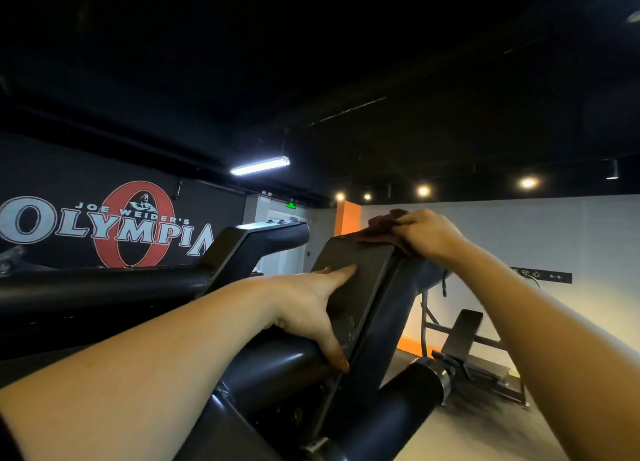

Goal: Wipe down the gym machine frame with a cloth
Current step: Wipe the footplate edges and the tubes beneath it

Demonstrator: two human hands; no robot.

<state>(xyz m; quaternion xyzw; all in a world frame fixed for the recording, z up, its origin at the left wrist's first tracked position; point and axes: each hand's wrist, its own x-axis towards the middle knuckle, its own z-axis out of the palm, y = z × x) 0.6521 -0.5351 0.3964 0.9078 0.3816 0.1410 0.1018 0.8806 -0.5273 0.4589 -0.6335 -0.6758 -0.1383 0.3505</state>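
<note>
A dark steel gym machine frame point(375, 308) rises at a slant through the middle of the view, ending in a flat top edge. A dark reddish-brown cloth point(382, 226) lies bunched over that top edge. My right hand point(427, 234) grips the cloth and presses it down on the top right corner of the frame. My left hand point(317, 308) lies flat against the frame's left face, thumb pointing up along the plate and fingers reaching down its lower edge.
A thick black padded roller point(407, 412) juts out below the frame at the right. A long dark bar and angled arm point(256, 242) run across the left. A small bench frame point(464, 336) stands on the floor at the right, by the white wall.
</note>
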